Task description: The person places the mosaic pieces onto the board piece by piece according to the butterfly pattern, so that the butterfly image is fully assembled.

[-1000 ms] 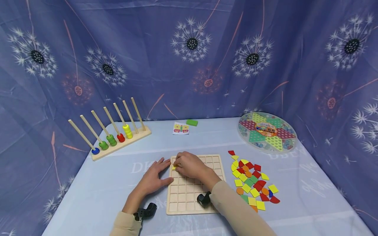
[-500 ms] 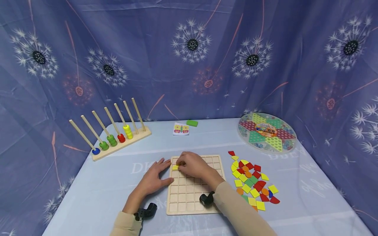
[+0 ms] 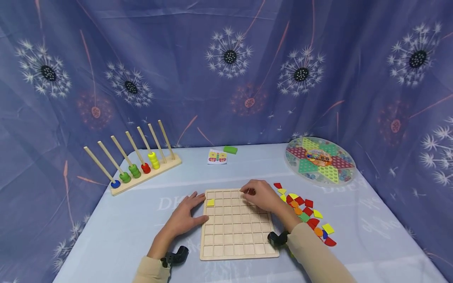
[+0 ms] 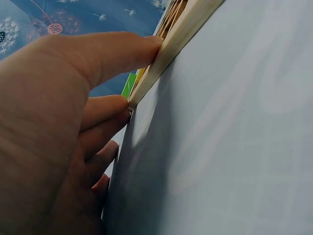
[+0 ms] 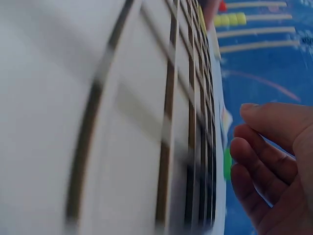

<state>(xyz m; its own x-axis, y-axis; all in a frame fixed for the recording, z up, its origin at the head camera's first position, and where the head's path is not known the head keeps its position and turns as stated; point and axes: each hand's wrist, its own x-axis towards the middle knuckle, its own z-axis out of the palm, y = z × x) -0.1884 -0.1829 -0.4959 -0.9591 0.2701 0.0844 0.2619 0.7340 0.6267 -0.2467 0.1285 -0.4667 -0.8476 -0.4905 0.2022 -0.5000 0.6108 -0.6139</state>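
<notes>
A pale wooden grid board (image 3: 233, 228) lies on the table in the head view. One small yellow tile (image 3: 210, 202) sits in a cell near its upper left corner. My left hand (image 3: 185, 214) rests at the board's left side, its thumb and index fingertip touching the rim (image 4: 151, 73) in the left wrist view. Over the upper right part of the board is my right hand (image 3: 262, 195), with loosely bent fingers and nothing between them. In the right wrist view, the right hand's fingers (image 5: 259, 161) hover beside the grid, apart from it.
Loose red, yellow, green, orange and blue tiles (image 3: 313, 222) lie right of the board, partly behind the right arm. At the back stand a peg abacus (image 3: 146, 173), a butterfly picture card (image 3: 217, 157), a green block (image 3: 230, 149) and a round star-patterned game board (image 3: 320, 161).
My right hand has let go of the yellow tile, which stays in its cell, and has moved right across the board. The left hand keeps its place.
</notes>
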